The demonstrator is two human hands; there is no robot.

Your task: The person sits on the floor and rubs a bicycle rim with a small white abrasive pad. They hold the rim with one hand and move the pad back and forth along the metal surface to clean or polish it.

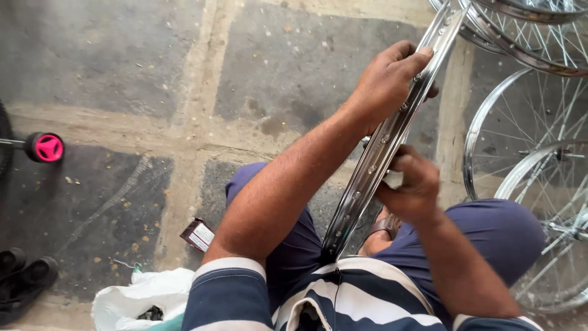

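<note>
A shiny chrome bicycle wheel rim (pixel 367 171) stands edge-on between my knees, running from my lap up to the top right. My left hand (pixel 387 81) grips the rim's upper part, fingers curled over its outer edge. My right hand (pixel 411 184) is closed at the rim's right side, lower down, pinching something small and pale that I cannot make out. I wear a navy and white striped shirt and dark blue shorts.
Several spoked chrome wheels (pixel 527 147) lean and lie at the right. A white plastic bag (pixel 138 297) and a small dark packet (pixel 198 235) lie on the stone floor (pixel 122 61) at my left. A pink-capped axle end (pixel 46 148) and black sandals (pixel 24 273) sit at the far left.
</note>
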